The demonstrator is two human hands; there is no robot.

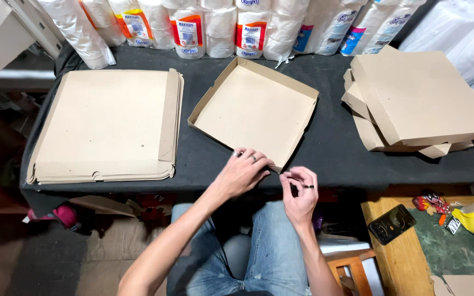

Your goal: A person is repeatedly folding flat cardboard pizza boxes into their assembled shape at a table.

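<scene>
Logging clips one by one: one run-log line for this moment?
left hand on open tan cardboard box near corner | right hand pinching same corner | black table

Blue jeans, rings on fingers (253,158)

On my desk (325,148): one open cardboard tray (250,107), one stack of flat blanks (105,126) at left, sheets too tight to count, and one pile of folded boxes (418,101) at right, number unclear. About ten wrapped paper roll packs (218,24) line the back edge. One phone (391,223) lies on one wooden bench (396,257); both my hands (272,181) in view, three rings showing.
</scene>
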